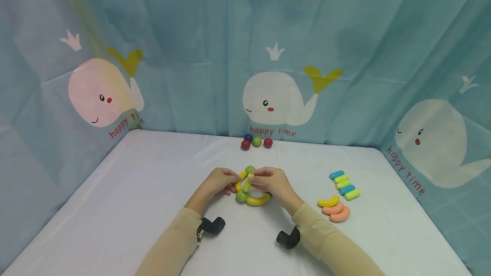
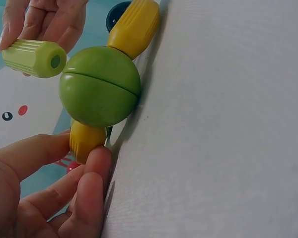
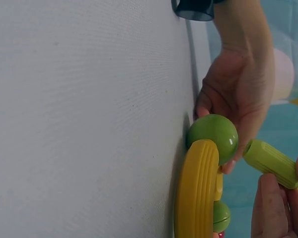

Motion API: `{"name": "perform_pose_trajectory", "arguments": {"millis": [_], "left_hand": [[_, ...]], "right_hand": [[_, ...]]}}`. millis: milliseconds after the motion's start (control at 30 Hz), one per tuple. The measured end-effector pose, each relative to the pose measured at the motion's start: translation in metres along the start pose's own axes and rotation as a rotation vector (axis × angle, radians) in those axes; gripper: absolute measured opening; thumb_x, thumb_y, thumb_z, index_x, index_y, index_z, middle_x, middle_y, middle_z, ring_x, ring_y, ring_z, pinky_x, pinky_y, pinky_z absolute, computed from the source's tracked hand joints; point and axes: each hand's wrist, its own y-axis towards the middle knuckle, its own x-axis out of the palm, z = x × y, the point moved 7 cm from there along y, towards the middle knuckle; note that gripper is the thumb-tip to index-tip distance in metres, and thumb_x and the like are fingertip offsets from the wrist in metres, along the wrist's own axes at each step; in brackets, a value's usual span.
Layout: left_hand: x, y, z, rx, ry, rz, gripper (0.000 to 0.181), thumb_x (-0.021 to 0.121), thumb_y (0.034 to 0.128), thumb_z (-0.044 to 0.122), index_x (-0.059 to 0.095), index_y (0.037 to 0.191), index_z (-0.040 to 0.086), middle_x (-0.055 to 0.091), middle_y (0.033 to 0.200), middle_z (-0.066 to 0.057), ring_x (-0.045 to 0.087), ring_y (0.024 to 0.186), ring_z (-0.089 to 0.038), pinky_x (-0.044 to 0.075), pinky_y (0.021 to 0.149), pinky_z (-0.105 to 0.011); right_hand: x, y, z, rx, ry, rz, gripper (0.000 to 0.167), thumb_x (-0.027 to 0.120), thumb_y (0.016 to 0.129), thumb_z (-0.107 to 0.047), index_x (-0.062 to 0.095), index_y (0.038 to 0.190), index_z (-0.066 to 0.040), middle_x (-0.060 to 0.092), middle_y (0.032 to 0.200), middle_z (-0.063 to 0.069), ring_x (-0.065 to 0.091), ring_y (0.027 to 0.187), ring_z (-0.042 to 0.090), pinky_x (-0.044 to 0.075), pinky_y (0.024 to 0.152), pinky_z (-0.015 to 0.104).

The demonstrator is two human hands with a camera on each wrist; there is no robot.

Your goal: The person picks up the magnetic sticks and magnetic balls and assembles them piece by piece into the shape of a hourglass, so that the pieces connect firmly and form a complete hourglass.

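Observation:
Between thumb and fingers my right hand (image 1: 277,185) pinches a light green ribbed stick (image 2: 34,58), its holed end close to a green ball (image 2: 99,87); in the right wrist view a small gap separates stick (image 3: 272,162) and ball (image 3: 213,139). My left hand (image 1: 219,181) grips the yellow curved piece (image 2: 84,140) joined to that ball. A second yellow curved piece (image 1: 258,199) extends from the ball to the right, with a dark ball (image 2: 118,18) at its far end. Another green ball (image 1: 250,169) sits at the back of the joined pieces.
Red balls (image 1: 268,142), a blue ball (image 1: 248,138) and a green ball (image 1: 257,141) lie at the table's back edge. On the right are several blue and green sticks (image 1: 347,189), a yellow curved piece (image 1: 328,202) and two orange ones (image 1: 339,214). A printed curtain hangs behind.

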Motion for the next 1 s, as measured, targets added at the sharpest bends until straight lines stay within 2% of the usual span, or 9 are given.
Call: {"name": "perform_pose_trajectory", "arguments": {"millis": [200,700,800,1000], "left_hand": [[0.0004,-0.0004,-0.0013,-0.012,-0.004,-0.005,0.03,0.069,0.0907,0.026,0.07,0.111,0.003,0.07,0.079,-0.005,0.063,0.061,-0.01,0.054,0.055,-0.019],[-0.0013,-0.0013,0.0013,0.006,-0.011,0.003,0.029,0.07,0.0902,0.024,0.07,0.111,0.003,0.07,0.077,-0.006,0.062,0.061,-0.009,0.053,0.054,-0.019],[-0.0002,-0.0031,-0.0012,0.004,-0.009,-0.002,0.03,0.07,0.0902,0.024,0.07,0.11,0.002,0.07,0.075,-0.006,0.062,0.06,-0.009,0.053,0.053,-0.019],[0.0004,-0.0012,0.0035,0.009,-0.002,-0.004,0.029,0.07,0.0905,0.023,0.07,0.11,0.002,0.068,0.073,-0.005,0.061,0.058,-0.009,0.052,0.052,-0.019]], "right_hand": [[0.0024,0.0021,0.0022,0.014,0.0,-0.017,0.025,0.072,0.09,-0.014,0.071,0.11,0.0,0.071,0.117,0.01,0.072,0.098,0.017,0.059,0.09,0.034],[0.0026,0.0051,0.0049,0.012,-0.001,-0.037,0.027,0.073,0.089,-0.014,0.07,0.111,0.001,0.07,0.118,0.012,0.073,0.095,0.017,0.059,0.09,0.033],[0.0026,0.0038,0.0054,0.026,-0.04,-0.045,0.027,0.073,0.089,-0.017,0.07,0.11,-0.001,0.071,0.117,0.01,0.073,0.094,0.016,0.059,0.09,0.033],[0.0002,0.0064,0.0004,0.019,-0.093,-0.065,0.028,0.074,0.088,-0.019,0.07,0.11,-0.001,0.072,0.114,0.009,0.073,0.092,0.015,0.059,0.091,0.034]]}}
